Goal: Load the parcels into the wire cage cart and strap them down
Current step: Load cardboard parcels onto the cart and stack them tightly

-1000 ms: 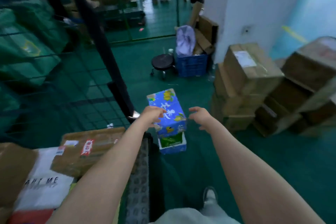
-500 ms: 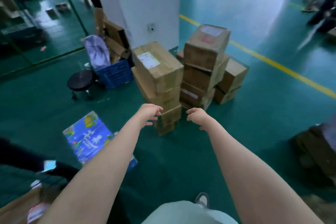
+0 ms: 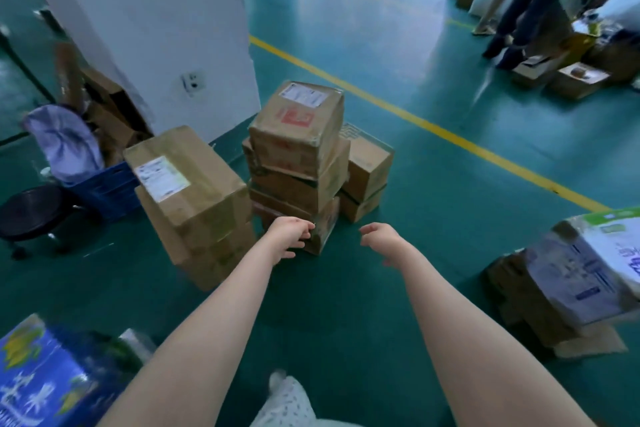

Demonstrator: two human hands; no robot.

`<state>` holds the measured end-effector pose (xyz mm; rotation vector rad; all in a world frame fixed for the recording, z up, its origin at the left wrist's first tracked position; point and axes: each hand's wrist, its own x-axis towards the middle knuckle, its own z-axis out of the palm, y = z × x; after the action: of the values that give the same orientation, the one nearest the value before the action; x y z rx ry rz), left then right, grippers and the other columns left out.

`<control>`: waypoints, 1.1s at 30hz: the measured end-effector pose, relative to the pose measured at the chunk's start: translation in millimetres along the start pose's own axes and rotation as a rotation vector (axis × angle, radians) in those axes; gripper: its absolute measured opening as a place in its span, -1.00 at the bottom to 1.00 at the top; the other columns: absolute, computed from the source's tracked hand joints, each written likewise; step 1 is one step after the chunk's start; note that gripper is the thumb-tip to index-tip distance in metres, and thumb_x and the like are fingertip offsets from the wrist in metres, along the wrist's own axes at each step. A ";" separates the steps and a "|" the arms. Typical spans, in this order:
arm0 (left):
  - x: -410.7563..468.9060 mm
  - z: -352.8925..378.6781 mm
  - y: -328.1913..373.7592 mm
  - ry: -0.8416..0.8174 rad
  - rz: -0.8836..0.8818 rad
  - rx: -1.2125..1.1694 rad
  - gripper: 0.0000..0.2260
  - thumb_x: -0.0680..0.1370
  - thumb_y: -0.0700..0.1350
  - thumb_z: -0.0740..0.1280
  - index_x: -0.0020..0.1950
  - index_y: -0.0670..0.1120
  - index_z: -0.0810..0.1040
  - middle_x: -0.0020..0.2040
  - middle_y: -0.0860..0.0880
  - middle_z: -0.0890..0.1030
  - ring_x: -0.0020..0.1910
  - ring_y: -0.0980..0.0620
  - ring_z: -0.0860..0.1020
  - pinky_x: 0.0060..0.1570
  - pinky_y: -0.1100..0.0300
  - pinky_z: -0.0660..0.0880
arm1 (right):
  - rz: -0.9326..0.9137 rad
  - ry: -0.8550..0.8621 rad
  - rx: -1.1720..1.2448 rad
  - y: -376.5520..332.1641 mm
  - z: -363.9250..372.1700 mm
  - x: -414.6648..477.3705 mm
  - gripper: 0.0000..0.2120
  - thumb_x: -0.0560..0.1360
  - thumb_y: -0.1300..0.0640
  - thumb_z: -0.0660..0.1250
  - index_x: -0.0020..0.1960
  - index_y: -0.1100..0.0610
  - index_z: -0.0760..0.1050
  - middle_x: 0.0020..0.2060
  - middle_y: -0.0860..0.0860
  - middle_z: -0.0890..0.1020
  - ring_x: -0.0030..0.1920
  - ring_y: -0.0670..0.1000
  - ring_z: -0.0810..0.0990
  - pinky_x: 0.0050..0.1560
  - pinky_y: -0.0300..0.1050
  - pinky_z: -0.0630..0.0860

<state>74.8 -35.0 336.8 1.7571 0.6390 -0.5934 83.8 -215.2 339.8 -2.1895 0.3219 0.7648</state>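
Note:
Brown cardboard parcels stand stacked on the green floor ahead. A tall stack (image 3: 298, 163) has a labelled box on top, and a second stack (image 3: 194, 198) stands to its left. Both my arms reach forward toward them. My left hand (image 3: 289, 237) hovers in front of the tall stack's bottom box, fingers loosely curled, holding nothing. My right hand (image 3: 379, 237) hangs empty to the right of it, fingers apart. The blue printed box (image 3: 38, 381) lies at the bottom left. The wire cage cart is out of view.
A white pillar (image 3: 149, 28) rises behind the stacks. A black stool (image 3: 31, 211) and a blue crate (image 3: 107, 184) with scrap cardboard sit at the left. More boxes (image 3: 568, 288) lie at the right. People (image 3: 530, 0) stand at the far right. A yellow floor line (image 3: 433, 130) crosses behind.
My view has swung right, away from the cage cart and the blue box that my left hand let go of. Both empty hands now reach toward the brown parcel stacks, which appear closer.

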 end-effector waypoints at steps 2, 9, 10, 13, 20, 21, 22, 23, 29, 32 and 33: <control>20.1 1.7 20.0 -0.005 -0.003 0.017 -0.76 0.63 -0.17 0.14 0.21 -0.10 0.55 0.20 -0.08 0.54 0.24 -0.08 0.48 0.22 -0.01 0.37 | 0.000 -0.018 -0.004 -8.6 -9.2 19.0 -0.60 0.58 0.25 0.16 0.41 0.12 0.34 0.37 0.07 0.39 0.35 0.10 0.36 0.14 -0.10 0.35; 101.4 3.9 111.3 -0.040 0.058 0.061 -0.78 0.62 -0.16 0.13 -0.05 -0.01 0.56 0.12 -0.03 0.57 0.11 -0.02 0.51 0.26 -0.03 0.39 | 0.009 0.032 0.051 -53.6 -62.8 97.4 -0.59 0.58 0.27 0.15 0.43 0.14 0.32 0.39 0.07 0.37 0.37 0.10 0.33 0.22 -0.08 0.33; 110.2 5.4 122.6 -0.051 0.064 0.074 -0.79 0.62 -0.16 0.13 -0.03 -0.02 0.56 0.10 -0.03 0.57 0.08 0.00 0.51 0.21 0.01 0.41 | 0.009 0.042 0.060 -59.7 -70.5 106.7 -0.59 0.58 0.27 0.16 0.43 0.14 0.32 0.38 0.07 0.37 0.37 0.09 0.34 0.22 -0.08 0.33; 137.3 12.3 163.1 -0.090 0.092 0.094 -0.77 0.62 -0.18 0.12 0.08 -0.07 0.57 0.08 -0.05 0.57 0.00 0.02 0.50 -0.14 0.18 0.44 | 0.009 0.103 0.096 -72.9 -92.5 140.5 -0.59 0.57 0.25 0.16 0.42 0.12 0.33 0.37 0.08 0.39 0.35 0.09 0.36 0.18 -0.11 0.34; 192.7 53.8 207.1 -0.154 0.075 0.193 -0.75 0.62 -0.20 0.15 0.23 -0.10 0.54 0.17 -0.06 0.55 0.22 -0.06 0.50 0.23 0.03 0.41 | 0.077 0.078 0.062 -64.0 -128.6 196.0 -0.58 0.56 0.26 0.17 0.42 0.12 0.32 0.37 0.08 0.40 0.35 0.09 0.37 0.23 -0.10 0.35; 202.9 63.0 212.1 -0.159 0.059 0.204 -0.75 0.62 -0.20 0.15 0.23 -0.10 0.53 0.17 -0.06 0.55 0.22 -0.06 0.50 0.24 0.02 0.41 | 0.095 0.078 0.053 -58.8 -138.9 205.8 -0.58 0.56 0.25 0.16 0.42 0.12 0.32 0.37 0.08 0.40 0.35 0.09 0.37 0.21 -0.10 0.35; 210.0 69.6 216.2 -0.165 0.046 0.212 -0.75 0.62 -0.19 0.15 0.23 -0.10 0.53 0.18 -0.06 0.55 0.22 -0.07 0.50 0.24 0.01 0.42 | 0.109 0.075 0.046 -55.6 -147.7 213.1 -0.57 0.56 0.26 0.16 0.41 0.12 0.32 0.36 0.07 0.41 0.35 0.09 0.38 0.20 -0.10 0.35; 218.8 77.4 221.4 -0.167 0.037 0.213 -0.76 0.62 -0.18 0.15 0.21 -0.09 0.54 0.18 -0.06 0.55 0.22 -0.08 0.51 0.25 0.01 0.42 | 0.120 0.070 0.048 -51.8 -158.1 221.8 -0.57 0.55 0.26 0.16 0.41 0.13 0.32 0.36 0.07 0.41 0.34 0.09 0.38 0.19 -0.10 0.35; 280.3 127.6 273.6 -0.115 -0.005 0.130 -0.76 0.64 -0.15 0.15 0.24 -0.11 0.51 0.17 -0.08 0.54 0.18 -0.06 0.48 0.19 0.04 0.39 | 0.106 0.054 -0.020 -38.7 -239.9 292.6 -0.58 0.56 0.25 0.13 0.42 0.13 0.31 0.36 0.07 0.40 0.35 0.09 0.37 0.24 -0.08 0.35; 304.8 158.0 295.7 -0.076 -0.049 0.074 -0.77 0.63 -0.14 0.16 0.23 -0.13 0.52 0.08 -0.08 0.52 0.07 -0.04 0.47 0.17 0.05 0.38 | 0.104 0.029 -0.096 -31.3 -285.2 330.7 -0.56 0.56 0.25 0.12 0.43 0.11 0.30 0.38 0.06 0.39 0.36 0.08 0.37 0.27 -0.08 0.35; 310.1 166.5 300.5 -0.066 -0.066 0.066 -0.76 0.63 -0.14 0.16 0.22 -0.13 0.52 0.08 -0.07 0.51 0.07 -0.03 0.47 0.15 0.05 0.38 | 0.106 0.014 -0.118 -29.6 -297.8 339.9 -0.56 0.56 0.25 0.12 0.43 0.12 0.30 0.38 0.06 0.38 0.36 0.08 0.37 0.27 -0.08 0.35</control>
<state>493.2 -227.7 292.9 1.7757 0.6399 -0.7230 489.7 -412.5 301.3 -2.3039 0.4125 0.8462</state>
